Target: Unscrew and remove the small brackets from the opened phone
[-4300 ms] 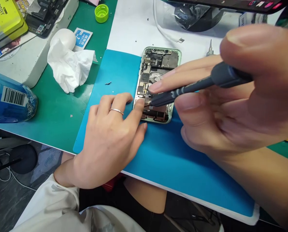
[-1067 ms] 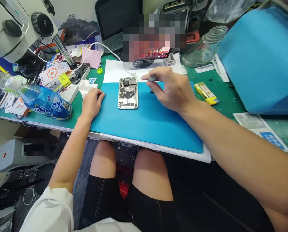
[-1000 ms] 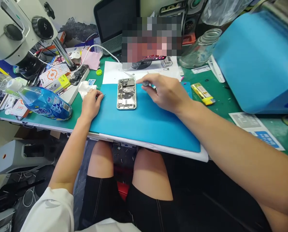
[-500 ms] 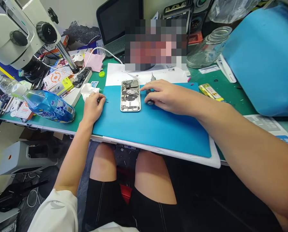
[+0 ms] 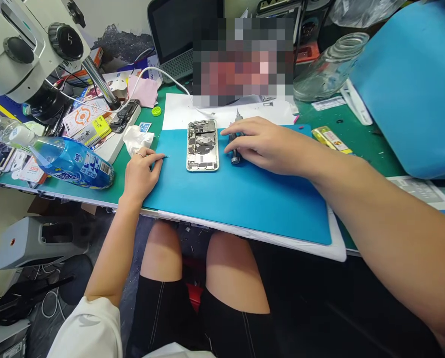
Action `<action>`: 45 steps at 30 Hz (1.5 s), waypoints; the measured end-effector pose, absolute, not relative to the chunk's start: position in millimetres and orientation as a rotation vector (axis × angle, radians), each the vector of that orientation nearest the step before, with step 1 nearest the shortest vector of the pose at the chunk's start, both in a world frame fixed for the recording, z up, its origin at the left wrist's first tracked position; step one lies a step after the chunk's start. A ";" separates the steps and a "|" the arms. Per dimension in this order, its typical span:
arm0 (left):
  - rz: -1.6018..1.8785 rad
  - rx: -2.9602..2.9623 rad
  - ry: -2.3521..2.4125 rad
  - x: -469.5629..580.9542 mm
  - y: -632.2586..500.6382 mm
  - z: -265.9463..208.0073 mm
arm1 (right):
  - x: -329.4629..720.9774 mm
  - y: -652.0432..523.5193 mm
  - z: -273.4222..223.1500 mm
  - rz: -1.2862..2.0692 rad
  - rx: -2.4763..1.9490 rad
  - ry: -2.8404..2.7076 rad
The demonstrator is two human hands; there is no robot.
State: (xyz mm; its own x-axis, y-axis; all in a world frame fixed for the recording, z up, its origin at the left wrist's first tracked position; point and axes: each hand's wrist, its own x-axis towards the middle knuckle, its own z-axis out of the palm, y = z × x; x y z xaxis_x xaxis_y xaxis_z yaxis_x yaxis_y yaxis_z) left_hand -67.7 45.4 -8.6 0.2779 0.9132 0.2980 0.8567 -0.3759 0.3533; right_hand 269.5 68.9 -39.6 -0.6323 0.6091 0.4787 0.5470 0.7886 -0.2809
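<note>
An opened smartphone (image 5: 202,156), with its inner boards and parts bare, lies upright in my view on the blue mat (image 5: 222,199). My right hand (image 5: 262,146) hovers to its right, fingers spread and stretched over a dark screwdriver (image 5: 235,157). The fingers partly cover the screwdriver, and whether they touch it is hard to tell. Left of the phone, my left hand (image 5: 142,171) rests at the mat's edge, thumb and index finger pinched together. A tiny thing shows at their tips, too small to name. Behind that hand lies a crumpled white tissue (image 5: 136,139).
At the left stand a microscope (image 5: 39,54) and a blue-labelled bottle (image 5: 76,164) lying tilted among boxes. White paper (image 5: 175,112) lies behind the mat. A glass jar (image 5: 325,74), a yellow packet (image 5: 330,138) and a large blue sheet (image 5: 412,94) are at the right.
My left fingers have straightened from a more curled pose, with the pinch now pointing at the mat. The screwdriver shows more of its handle below my right fingers. The view has shifted slightly.
</note>
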 end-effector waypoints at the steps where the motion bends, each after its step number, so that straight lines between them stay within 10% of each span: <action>1: 0.697 2.406 1.678 -67.9 45.3 -8.6 | 269.5 68.9 -39.7 0.132 -0.850 -2.410; 45: 0.722 2.532 1.381 -12.2 12.1 0.9 | 200.2 32.9 -23.2 -0.184 -0.756 -2.323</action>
State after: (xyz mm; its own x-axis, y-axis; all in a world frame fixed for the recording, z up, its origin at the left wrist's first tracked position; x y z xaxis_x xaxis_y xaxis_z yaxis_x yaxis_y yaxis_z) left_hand -12.2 12.1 0.9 0.4543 0.8262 0.3331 0.7449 -0.5574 0.3667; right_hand 200.2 32.9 -23.2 -0.6013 0.4700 0.6461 0.5659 0.8214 -0.0709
